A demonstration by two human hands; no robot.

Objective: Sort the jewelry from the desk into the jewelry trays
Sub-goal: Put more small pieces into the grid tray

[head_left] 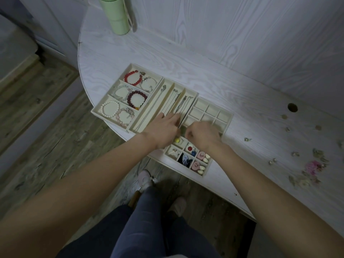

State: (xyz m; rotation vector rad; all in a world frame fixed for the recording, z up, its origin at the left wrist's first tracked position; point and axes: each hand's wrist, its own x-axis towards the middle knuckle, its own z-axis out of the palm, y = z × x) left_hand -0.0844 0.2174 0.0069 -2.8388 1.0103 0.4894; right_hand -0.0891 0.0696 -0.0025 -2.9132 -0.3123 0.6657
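Observation:
Three cream jewelry trays lie side by side on the white desk point(204, 58). Beaded bracelets fill the bracelet tray point(98, 111) on the left. The necklace tray point(193, 93) in the middle holds thin chains. The grid tray point(228, 119) on the right has bare far cells, and its near cells hold earrings point(202, 158) and coloured beads. My left hand point(163, 128) lies over the near end of the necklace tray with its fingers stretched toward the chains. My right hand point(202, 134) hovers over the middle of the grid tray with its fingers curled; whatever they may hold is hidden. Several loose jewelry pieces point(295, 154) lie scattered at the right.
A pink flower piece point(314, 166) and pale ornaments lie near the right edge. A round hole point(292, 107) is cut in the desk. A green bottle point(115, 15) stands at the far left. The trays sit close to the curved front edge, and my legs are below it.

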